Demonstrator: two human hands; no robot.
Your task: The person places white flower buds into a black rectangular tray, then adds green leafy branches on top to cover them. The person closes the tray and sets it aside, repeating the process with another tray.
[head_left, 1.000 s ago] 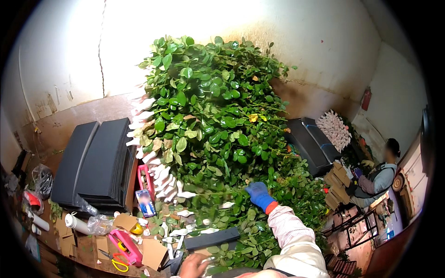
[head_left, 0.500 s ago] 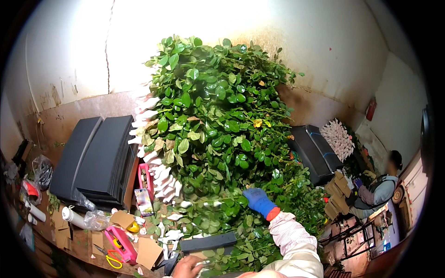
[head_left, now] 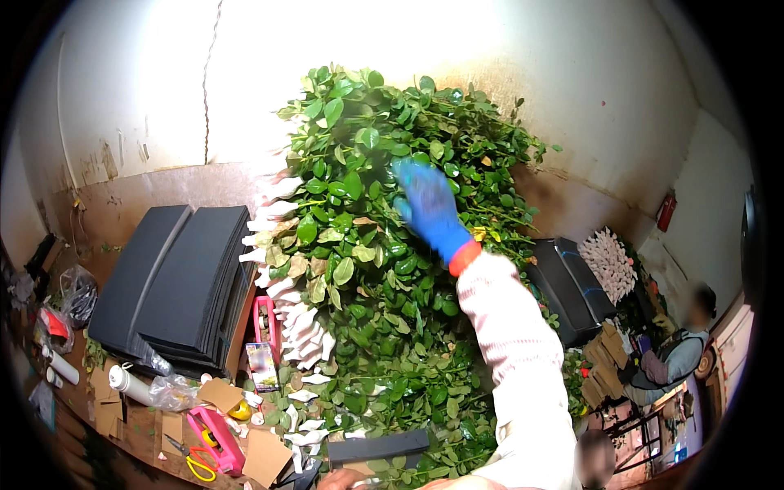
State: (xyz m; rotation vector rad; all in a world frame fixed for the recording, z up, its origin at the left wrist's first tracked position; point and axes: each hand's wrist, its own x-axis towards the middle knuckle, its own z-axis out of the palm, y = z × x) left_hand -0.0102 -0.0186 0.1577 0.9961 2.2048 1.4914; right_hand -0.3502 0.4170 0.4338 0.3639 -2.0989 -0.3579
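Your right hand in its blue glove (head_left: 428,208) is raised deep into the tall heap of green leafy stems (head_left: 392,245); foliage crowds it on every side, with no clear gap around the fingers.

Left of the heap: a column of white paper-wrapped flower heads (head_left: 298,314) borders your path, and beyond it a leaning stack of black flat sheets (head_left: 175,286) blocks that side.

Right of the heap: a second stack of black sheets (head_left: 567,286) closes that side.

Below: the brown wooden bench (head_left: 139,425) is cluttered with a pink tool (head_left: 214,441), yellow-handled scissors (head_left: 189,459) and brown cardboard scraps (head_left: 265,456).

Free passage: only above the heap, against the pale wall (head_left: 327,49).
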